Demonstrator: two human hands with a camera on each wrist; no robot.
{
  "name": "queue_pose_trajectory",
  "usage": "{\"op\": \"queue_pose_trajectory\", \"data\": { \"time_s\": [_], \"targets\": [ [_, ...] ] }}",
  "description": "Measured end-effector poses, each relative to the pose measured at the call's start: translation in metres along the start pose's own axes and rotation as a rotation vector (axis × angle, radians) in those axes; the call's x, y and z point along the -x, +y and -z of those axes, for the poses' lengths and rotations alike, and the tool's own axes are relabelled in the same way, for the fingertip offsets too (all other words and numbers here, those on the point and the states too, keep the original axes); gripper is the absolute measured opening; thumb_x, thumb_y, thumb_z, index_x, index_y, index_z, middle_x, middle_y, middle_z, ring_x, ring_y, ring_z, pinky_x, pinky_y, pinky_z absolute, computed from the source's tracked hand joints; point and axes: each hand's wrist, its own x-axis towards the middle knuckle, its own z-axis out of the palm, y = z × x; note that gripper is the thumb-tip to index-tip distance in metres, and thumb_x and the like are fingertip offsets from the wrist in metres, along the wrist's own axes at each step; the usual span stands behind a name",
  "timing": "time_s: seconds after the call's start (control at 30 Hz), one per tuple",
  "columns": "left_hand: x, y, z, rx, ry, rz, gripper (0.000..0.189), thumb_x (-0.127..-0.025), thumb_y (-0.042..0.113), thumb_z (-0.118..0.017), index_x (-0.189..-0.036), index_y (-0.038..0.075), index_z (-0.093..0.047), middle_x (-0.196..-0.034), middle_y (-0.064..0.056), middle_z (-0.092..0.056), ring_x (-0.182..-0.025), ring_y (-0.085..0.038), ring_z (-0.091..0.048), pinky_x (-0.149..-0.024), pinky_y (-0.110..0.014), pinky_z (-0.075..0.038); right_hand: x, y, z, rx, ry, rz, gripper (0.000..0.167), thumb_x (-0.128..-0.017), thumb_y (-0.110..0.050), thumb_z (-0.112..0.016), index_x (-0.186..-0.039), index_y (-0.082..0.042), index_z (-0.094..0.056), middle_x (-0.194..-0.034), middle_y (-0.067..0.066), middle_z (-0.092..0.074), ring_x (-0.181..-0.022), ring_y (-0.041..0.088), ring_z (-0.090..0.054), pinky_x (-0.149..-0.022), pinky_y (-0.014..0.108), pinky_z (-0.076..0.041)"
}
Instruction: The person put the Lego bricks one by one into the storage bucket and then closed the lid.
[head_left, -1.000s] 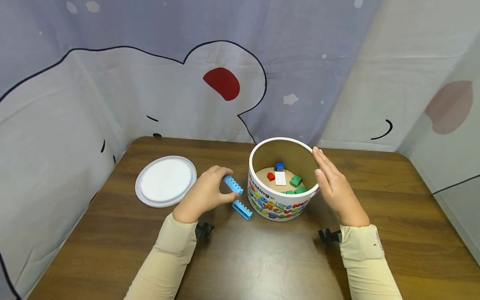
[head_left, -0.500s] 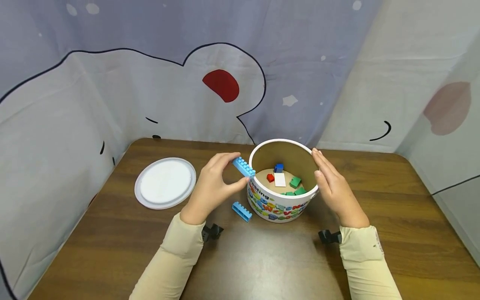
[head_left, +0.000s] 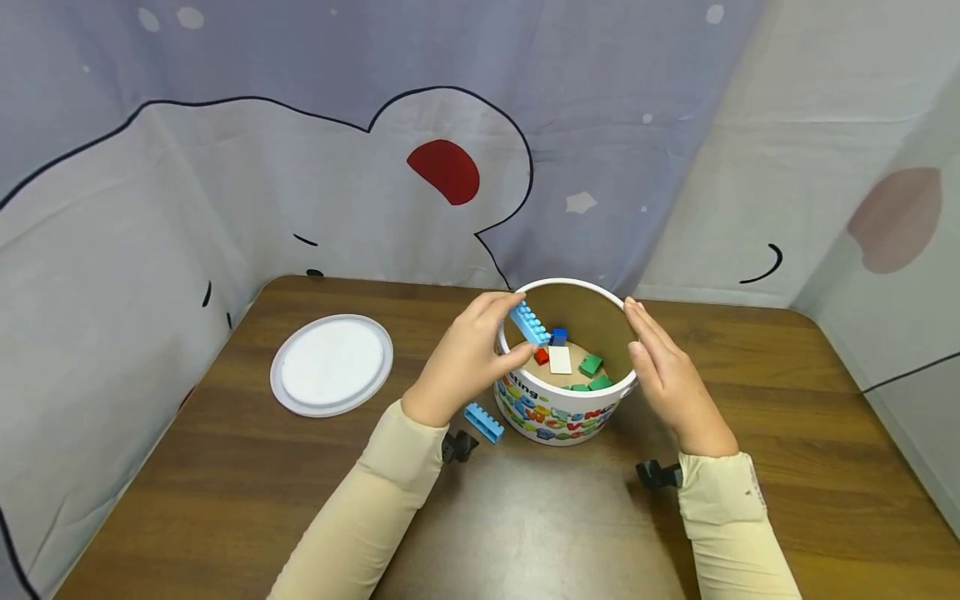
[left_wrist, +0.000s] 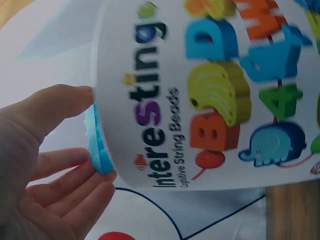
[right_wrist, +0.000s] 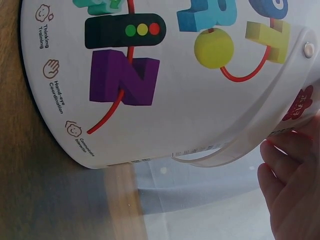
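My left hand (head_left: 467, 360) pinches a light blue building block (head_left: 530, 324) between thumb and fingers, over the left rim of a round white bucket (head_left: 558, 417). In the left wrist view the block (left_wrist: 100, 145) is partly hidden by the bucket wall. My right hand (head_left: 675, 379) rests against the bucket's right side with its fingers extended at the rim. Inside the bucket lie a blue block (head_left: 558, 337), a red block (head_left: 542, 357), a white flat piece (head_left: 559, 360) and several green blocks (head_left: 591, 365). A second light blue block (head_left: 483, 422) lies on the table, left of the bucket.
A round white lid (head_left: 332, 365) lies at the left on the brown wooden table (head_left: 525, 517). A printed cloth (head_left: 337, 183) hangs behind the table. The bucket's white strap handle (right_wrist: 250, 130) shows in the right wrist view.
My left hand has lifted the light blue block off the table area and carried it right, over the bucket's rim. The right hand has stayed at the bucket.
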Motion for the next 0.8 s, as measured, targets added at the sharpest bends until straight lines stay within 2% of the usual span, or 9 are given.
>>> {"op": "queue_pose_trajectory", "data": {
  "time_s": [0.17, 0.3, 0.43, 0.53, 0.67, 0.73, 0.8],
  "targets": [
    [-0.009, -0.004, -0.006, -0.088, -0.017, -0.034, 0.058, -0.090, 0.016, -0.078, -0.140, -0.003, -0.055, -0.140, -0.018, -0.057, -0.129, -0.030, -0.055, -0.109, -0.037, -0.045, 0.000, 0.000, 0.000, -0.002, -0.003, -0.006, 0.049, -0.109, -0.020, -0.043, -0.156, -0.006, -0.039, -0.160, 0.012, -0.038, -0.149, 0.029, -0.032, -0.122, 0.025, -0.020],
    [-0.008, -0.008, -0.007, -0.095, 0.037, -0.034, 0.045, -0.095, 0.008, -0.071, -0.136, -0.003, -0.059, -0.135, -0.018, -0.060, -0.126, -0.030, -0.057, -0.106, -0.038, -0.048, 0.000, -0.001, 0.001, -0.001, -0.002, -0.003, 0.049, -0.109, -0.020, -0.043, -0.155, -0.005, -0.039, -0.160, 0.012, -0.038, -0.149, 0.030, -0.032, -0.122, 0.028, -0.021],
    [-0.002, -0.014, -0.005, -0.076, 0.118, 0.009, 0.032, -0.097, 0.004, -0.063, -0.129, -0.002, -0.064, -0.127, -0.017, -0.064, -0.119, -0.029, -0.061, -0.099, -0.040, -0.052, -0.001, -0.002, 0.000, 0.004, 0.001, 0.001, 0.049, -0.109, -0.019, -0.042, -0.155, -0.005, -0.039, -0.160, 0.013, -0.038, -0.149, 0.027, -0.032, -0.122, 0.031, -0.023],
    [0.006, -0.020, -0.003, -0.055, 0.136, 0.061, 0.028, -0.099, 0.003, -0.059, -0.126, -0.001, -0.065, -0.125, -0.016, -0.065, -0.117, -0.029, -0.062, -0.096, -0.042, -0.053, -0.002, -0.002, 0.000, -0.002, 0.004, 0.000, 0.049, -0.108, -0.018, -0.043, -0.155, -0.005, -0.039, -0.160, 0.012, -0.039, -0.149, 0.029, -0.033, -0.122, 0.028, -0.022],
    [0.017, -0.030, -0.004, -0.043, 0.083, 0.174, 0.027, -0.100, 0.005, -0.058, -0.126, 0.001, -0.065, -0.125, -0.016, -0.065, -0.114, -0.031, -0.063, -0.094, -0.045, -0.053, -0.002, -0.002, 0.000, -0.011, 0.010, -0.004, 0.049, -0.108, -0.015, -0.044, -0.155, -0.004, -0.040, -0.160, 0.012, -0.039, -0.147, 0.035, -0.035, -0.121, 0.025, -0.021],
    [0.023, -0.036, -0.005, -0.053, 0.021, 0.240, 0.027, -0.100, 0.007, -0.059, -0.126, 0.001, -0.066, -0.125, -0.017, -0.065, -0.113, -0.032, -0.064, -0.094, -0.046, -0.053, -0.001, -0.002, 0.000, -0.011, 0.012, -0.004, 0.049, -0.107, -0.013, -0.045, -0.155, -0.004, -0.040, -0.159, 0.013, -0.039, -0.146, 0.037, -0.035, -0.121, 0.025, -0.021],
    [0.027, -0.041, -0.008, -0.072, -0.071, 0.292, 0.027, -0.099, 0.010, -0.062, -0.125, 0.001, -0.066, -0.124, -0.018, -0.065, -0.112, -0.033, -0.065, -0.094, -0.046, -0.054, -0.001, -0.002, 0.000, -0.012, 0.012, -0.004, 0.049, -0.107, -0.013, -0.045, -0.155, -0.004, -0.040, -0.159, 0.013, -0.039, -0.146, 0.037, -0.035, -0.121, 0.026, -0.021]
  ]
}}
